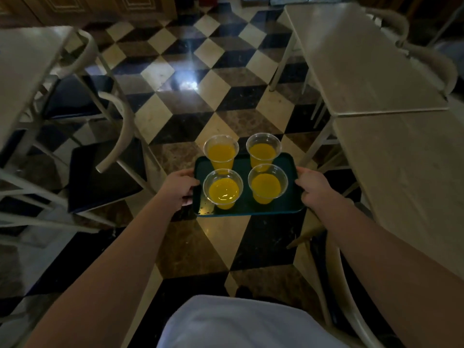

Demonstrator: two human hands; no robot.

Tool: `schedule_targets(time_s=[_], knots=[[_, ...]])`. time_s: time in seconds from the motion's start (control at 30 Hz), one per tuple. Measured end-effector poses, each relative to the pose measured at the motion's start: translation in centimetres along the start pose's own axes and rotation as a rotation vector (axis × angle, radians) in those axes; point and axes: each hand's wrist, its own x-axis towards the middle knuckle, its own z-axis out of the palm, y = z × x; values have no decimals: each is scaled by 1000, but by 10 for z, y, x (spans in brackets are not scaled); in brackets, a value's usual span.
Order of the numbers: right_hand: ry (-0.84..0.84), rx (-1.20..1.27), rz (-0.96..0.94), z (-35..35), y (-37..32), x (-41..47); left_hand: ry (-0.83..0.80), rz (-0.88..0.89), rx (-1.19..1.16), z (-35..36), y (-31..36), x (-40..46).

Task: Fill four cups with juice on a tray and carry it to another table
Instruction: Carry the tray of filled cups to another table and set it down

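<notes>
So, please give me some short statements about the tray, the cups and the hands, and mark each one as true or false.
1. Four clear cups stand on the tray. True.
2. One cup is empty. False: all four hold orange juice.
3. The left hand and the right hand grip opposite short edges of the tray. True.
4. The tray rests on a table. False: it is held in the air over the chequered floor.
5. The tray is red. False: it is dark green.
</notes>
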Motion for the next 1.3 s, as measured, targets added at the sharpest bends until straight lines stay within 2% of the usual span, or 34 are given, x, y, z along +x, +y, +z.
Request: schedule_targets(time_s=[0.23,0.47,0.77,0.97,1.3], knots=[[35,16,5,49,-54,33,-22,6,18,-13,62,79],[125,166,57,95,-108,63,-76,-9,37,-26,138,144],[184,231,117,118,-176,100,-153,14,124,-11,221,229],[241,358,149,108,-218,140,-230,5,178,36,269,281],[219,291,154,51,-301,284,-239,-38,231,157,363,368]])
